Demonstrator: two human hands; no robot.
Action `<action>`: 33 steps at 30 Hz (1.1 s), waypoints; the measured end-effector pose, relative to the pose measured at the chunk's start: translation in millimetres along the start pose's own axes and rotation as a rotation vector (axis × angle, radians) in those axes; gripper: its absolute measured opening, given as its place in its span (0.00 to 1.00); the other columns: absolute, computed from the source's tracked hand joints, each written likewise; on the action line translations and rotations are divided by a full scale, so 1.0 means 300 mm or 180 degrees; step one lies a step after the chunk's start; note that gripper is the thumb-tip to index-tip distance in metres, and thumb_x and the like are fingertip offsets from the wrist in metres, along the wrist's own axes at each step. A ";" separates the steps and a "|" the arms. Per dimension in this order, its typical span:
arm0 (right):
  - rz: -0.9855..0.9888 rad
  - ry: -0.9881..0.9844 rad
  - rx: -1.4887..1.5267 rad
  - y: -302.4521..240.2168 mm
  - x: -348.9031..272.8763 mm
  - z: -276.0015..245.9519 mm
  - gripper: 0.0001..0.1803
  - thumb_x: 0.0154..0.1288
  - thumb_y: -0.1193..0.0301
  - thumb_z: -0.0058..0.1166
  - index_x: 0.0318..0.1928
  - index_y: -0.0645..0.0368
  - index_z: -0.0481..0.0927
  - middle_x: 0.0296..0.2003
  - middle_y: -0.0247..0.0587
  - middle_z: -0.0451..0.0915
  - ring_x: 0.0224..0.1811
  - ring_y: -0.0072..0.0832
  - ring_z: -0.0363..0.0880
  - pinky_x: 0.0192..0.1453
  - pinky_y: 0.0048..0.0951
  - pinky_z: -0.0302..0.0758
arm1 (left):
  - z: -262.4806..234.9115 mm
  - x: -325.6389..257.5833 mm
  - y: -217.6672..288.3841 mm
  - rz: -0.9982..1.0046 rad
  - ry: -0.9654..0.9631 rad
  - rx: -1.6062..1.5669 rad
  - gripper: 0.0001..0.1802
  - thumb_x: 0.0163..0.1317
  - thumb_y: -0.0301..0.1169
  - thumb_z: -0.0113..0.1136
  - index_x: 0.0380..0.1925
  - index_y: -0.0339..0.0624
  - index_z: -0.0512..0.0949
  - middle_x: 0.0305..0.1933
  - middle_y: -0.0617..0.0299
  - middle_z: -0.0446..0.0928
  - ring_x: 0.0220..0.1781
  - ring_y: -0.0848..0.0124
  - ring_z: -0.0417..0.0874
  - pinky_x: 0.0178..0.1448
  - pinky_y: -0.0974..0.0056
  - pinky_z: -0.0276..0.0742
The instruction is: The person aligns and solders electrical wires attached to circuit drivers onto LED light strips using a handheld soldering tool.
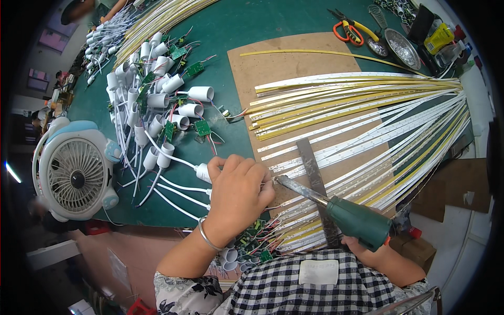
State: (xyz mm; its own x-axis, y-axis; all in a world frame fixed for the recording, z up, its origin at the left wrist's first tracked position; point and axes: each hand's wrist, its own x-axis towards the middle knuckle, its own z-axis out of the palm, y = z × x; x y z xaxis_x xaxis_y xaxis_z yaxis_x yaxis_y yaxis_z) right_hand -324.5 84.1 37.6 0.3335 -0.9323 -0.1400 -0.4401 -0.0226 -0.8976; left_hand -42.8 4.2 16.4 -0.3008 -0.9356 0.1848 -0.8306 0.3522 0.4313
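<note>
My left hand [239, 184] is closed, its thumb and finger pinching a thin wire at the end of a white LED strip [291, 172]. What else lies under its palm is hidden. A white cap with a cable [203, 172] shows beside its knuckles. My right hand [362, 252] grips a soldering iron [362, 223] with a dark green body, partly hiding the fingers. The iron's metal tip reaches to the pinching fingertips. A dark flat metal bar [316, 186] lies across the LED strips under the iron's shaft.
White caps with green circuit boards [202, 127] are heaped at left, near a white desk fan [77, 179]. Fanned strips rest on a brown board [304, 58]. Pliers [346, 26] and a metal bowl [402, 48] stand at the back right. Another person's arm [113, 9] shows at the far left.
</note>
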 end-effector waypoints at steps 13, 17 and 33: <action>0.0395 0.0018 0.0758 -0.001 -0.022 -0.027 0.12 0.64 0.76 0.58 0.47 0.65 0.79 0.42 0.47 0.81 0.36 0.32 0.85 0.41 0.30 0.82 | -0.006 0.004 0.003 -0.0026 -0.0040 0.0016 0.06 0.45 0.28 0.66 0.23 0.48 0.76 0.25 0.67 0.72 0.37 0.65 0.73 0.50 0.55 0.57; 0.0165 0.0154 0.0786 0.024 -0.036 -0.022 0.12 0.65 0.78 0.55 0.48 0.67 0.79 0.39 0.44 0.82 0.33 0.27 0.85 0.38 0.26 0.82 | -0.006 0.004 0.005 -0.0021 -0.0028 0.0044 0.06 0.45 0.28 0.66 0.23 0.48 0.76 0.25 0.67 0.72 0.37 0.65 0.73 0.51 0.55 0.57; 0.0219 0.0319 0.1124 0.036 -0.047 -0.005 0.14 0.65 0.78 0.55 0.51 0.68 0.77 0.38 0.42 0.82 0.35 0.27 0.86 0.40 0.26 0.82 | -0.037 -0.004 0.010 -0.0179 -0.0247 -0.0029 0.09 0.47 0.28 0.68 0.29 0.49 0.78 0.30 0.70 0.78 0.41 0.65 0.75 0.54 0.54 0.56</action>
State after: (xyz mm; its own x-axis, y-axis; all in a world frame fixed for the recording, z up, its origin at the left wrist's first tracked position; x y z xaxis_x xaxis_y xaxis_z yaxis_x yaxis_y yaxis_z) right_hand -335.3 96.3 30.4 0.2222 -0.9584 -0.1792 -0.1381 0.1510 -0.9788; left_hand -39.8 6.7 27.2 -0.2895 -0.9528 0.0912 -0.8430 0.2990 0.4471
